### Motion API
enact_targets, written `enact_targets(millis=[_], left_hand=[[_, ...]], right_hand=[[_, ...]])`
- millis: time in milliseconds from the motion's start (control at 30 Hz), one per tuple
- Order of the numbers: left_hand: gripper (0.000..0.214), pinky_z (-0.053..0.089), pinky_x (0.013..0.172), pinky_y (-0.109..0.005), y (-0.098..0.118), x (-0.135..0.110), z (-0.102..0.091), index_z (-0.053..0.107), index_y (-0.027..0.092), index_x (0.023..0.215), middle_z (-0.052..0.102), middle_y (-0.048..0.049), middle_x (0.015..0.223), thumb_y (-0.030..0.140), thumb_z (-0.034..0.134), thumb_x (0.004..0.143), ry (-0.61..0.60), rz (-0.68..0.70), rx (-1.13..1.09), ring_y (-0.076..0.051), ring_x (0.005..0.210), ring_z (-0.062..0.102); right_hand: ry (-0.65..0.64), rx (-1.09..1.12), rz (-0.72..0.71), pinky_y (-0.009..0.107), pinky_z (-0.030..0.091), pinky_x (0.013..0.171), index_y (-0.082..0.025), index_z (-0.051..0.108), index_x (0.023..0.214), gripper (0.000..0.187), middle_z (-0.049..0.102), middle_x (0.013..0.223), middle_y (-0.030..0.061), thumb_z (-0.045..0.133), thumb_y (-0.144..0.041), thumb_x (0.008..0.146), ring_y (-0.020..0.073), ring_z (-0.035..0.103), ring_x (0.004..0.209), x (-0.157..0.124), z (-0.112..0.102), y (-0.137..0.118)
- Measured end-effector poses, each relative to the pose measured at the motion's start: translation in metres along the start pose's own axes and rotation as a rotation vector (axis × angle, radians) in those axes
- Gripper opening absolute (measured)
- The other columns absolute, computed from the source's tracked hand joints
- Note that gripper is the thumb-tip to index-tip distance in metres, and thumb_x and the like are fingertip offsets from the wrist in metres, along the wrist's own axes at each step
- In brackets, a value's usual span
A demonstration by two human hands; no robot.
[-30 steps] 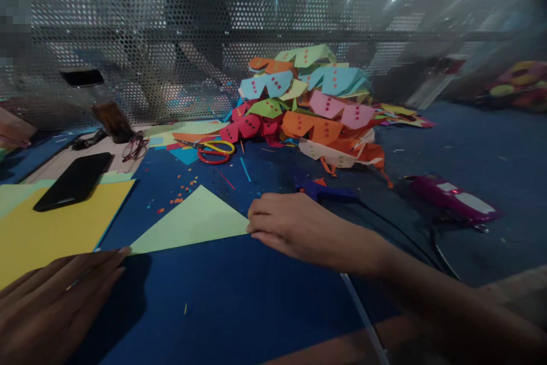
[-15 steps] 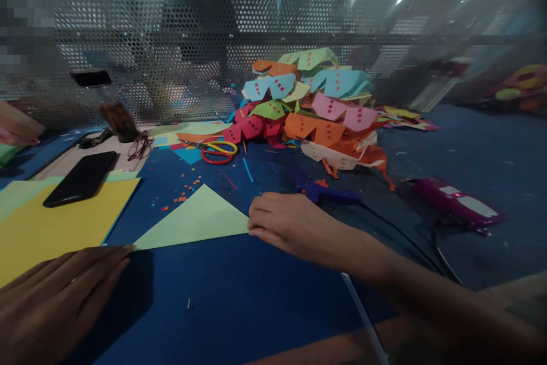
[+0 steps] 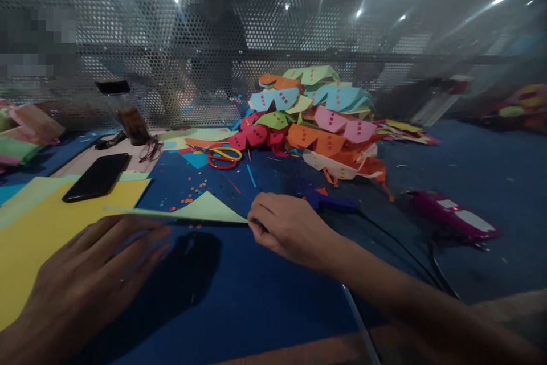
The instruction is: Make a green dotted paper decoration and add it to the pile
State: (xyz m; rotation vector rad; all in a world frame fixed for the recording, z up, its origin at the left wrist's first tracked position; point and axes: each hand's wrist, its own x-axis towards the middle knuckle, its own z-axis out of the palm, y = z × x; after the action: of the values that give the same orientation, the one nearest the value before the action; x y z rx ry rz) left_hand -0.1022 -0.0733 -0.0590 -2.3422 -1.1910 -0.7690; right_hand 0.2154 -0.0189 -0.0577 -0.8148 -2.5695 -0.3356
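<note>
A pale green sheet of paper (image 3: 207, 209), folded into a triangle, is tilted up from the blue table. My right hand (image 3: 284, 228) pinches its right corner between thumb and fingers. Right in front of the sheet's left part is my left hand (image 3: 105, 262), fingers stretched and slightly apart, a little blurred. Whether its fingertips touch the paper's edge I cannot tell. Just behind my right hand lies a blue glue gun (image 3: 329, 201) with a black cord. Scissors (image 3: 224, 157) with red and yellow handles rest beyond the sheet, near small paper scraps.
Folded coloured paper pieces (image 3: 322, 131) are heaped at the back against a perforated metal screen (image 3: 205, 63). Yellow paper (image 3: 38, 240) and a black phone (image 3: 97, 177) lie left, with a jar (image 3: 132, 124) behind. A purple device (image 3: 455, 214) is at right.
My left hand has moved right and up off the table. The triangle's left part has risen, so the sheet looks narrower. My right hand keeps its pinch. The view has shifted slightly.
</note>
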Motion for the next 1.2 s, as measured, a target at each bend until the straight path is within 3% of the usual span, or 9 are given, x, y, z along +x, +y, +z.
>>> enact_targets(millis=[100,233,367,533,800,900,1000,1100,1200], left_hand=[[0.012,0.052,0.078,-0.030,0.015,0.015,-0.004,0.076,0.031,0.095,0.078,0.0025,0.087,0.023,0.068,0.090,0.065,0.046,-0.104,-0.018,0.078,0.070],[0.020,0.057,0.073,-0.026,0.036,0.033,0.002,0.078,0.035,0.099,0.082,0.0047,0.092,0.045,0.062,0.094,-0.240,-0.345,-0.571,-0.019,0.080,0.076],[0.040,0.056,0.096,-0.038,0.047,0.053,0.016,0.077,0.031,0.116,0.080,-0.0010,0.113,0.055,0.065,0.087,-0.381,-0.651,-0.886,-0.029,0.106,0.073],[0.042,0.055,0.093,-0.038,0.052,0.069,0.025,0.079,0.022,0.108,0.081,-0.0054,0.107,0.054,0.067,0.082,-0.362,-0.742,-1.165,-0.029,0.102,0.072],[0.038,0.051,0.081,-0.035,0.046,0.066,0.040,0.076,0.018,0.073,0.078,-0.0059,0.079,0.054,0.069,0.081,-0.265,-0.880,-1.233,-0.024,0.081,0.068],[0.037,0.050,0.077,-0.031,0.039,0.066,0.038,0.074,0.018,0.069,0.075,-0.0037,0.072,0.053,0.071,0.080,-0.234,-0.915,-1.290,-0.021,0.074,0.066],[0.039,0.049,0.070,-0.028,0.031,0.067,0.034,0.071,0.017,0.064,0.071,-0.0025,0.066,0.053,0.073,0.079,-0.288,-0.902,-1.388,-0.017,0.066,0.062],[0.034,0.049,0.069,-0.027,0.023,0.064,0.034,0.072,0.017,0.068,0.071,-0.0022,0.068,0.049,0.075,0.079,-0.432,-0.844,-1.506,-0.016,0.066,0.062],[0.034,0.047,0.067,-0.026,0.020,0.059,0.037,0.071,0.017,0.069,0.069,-0.0017,0.067,0.049,0.075,0.080,-0.542,-0.821,-1.539,-0.015,0.064,0.061]], right_hand=[[0.112,-0.036,0.068,0.029,0.044,0.068,-0.015,0.063,0.085,0.015,0.065,0.084,0.0056,0.051,-0.011,0.092,0.0177,0.060,0.076,0.002,-0.004,-0.001],[0.192,-0.080,0.129,0.029,0.043,0.069,-0.015,0.062,0.082,0.013,0.063,0.083,0.0048,0.053,-0.011,0.092,0.0172,0.060,0.076,0.005,-0.010,-0.005],[0.231,-0.221,0.070,0.034,0.038,0.066,-0.017,0.061,0.081,0.015,0.063,0.082,0.0047,0.054,-0.015,0.095,0.0192,0.055,0.074,0.008,-0.014,-0.013],[0.250,-0.367,-0.041,0.037,0.030,0.061,-0.018,0.059,0.079,0.017,0.059,0.077,0.0039,0.055,-0.012,0.094,0.0211,0.048,0.069,0.013,-0.015,-0.022],[0.259,-0.279,-0.144,0.036,0.032,0.060,-0.018,0.059,0.077,0.021,0.057,0.072,0.0024,0.053,-0.012,0.096,0.0199,0.048,0.067,0.022,-0.009,-0.037],[0.235,-0.061,-0.021,0.036,0.041,0.069,-0.018,0.061,0.086,0.016,0.063,0.084,0.0047,0.052,-0.019,0.099,0.0207,0.055,0.079,0.025,-0.011,-0.035],[0.361,0.278,0.254,0.035,0.047,0.084,-0.019,0.059,0.101,0.007,0.066,0.100,0.0066,0.056,-0.024,0.099,0.0208,0.060,0.095,0.027,-0.015,-0.023],[0.459,0.639,0.575,0.033,0.050,0.087,-0.020,0.056,0.113,0.025,0.066,0.108,0.0072,0.061,-0.037,0.095,0.0198,0.063,0.097,0.029,-0.020,-0.008],[0.320,0.921,0.711,0.030,0.051,0.078,-0.020,0.060,0.106,0.034,0.067,0.098,0.0047,0.056,-0.051,0.095,0.0188,0.064,0.089,0.029,-0.024,0.000]])
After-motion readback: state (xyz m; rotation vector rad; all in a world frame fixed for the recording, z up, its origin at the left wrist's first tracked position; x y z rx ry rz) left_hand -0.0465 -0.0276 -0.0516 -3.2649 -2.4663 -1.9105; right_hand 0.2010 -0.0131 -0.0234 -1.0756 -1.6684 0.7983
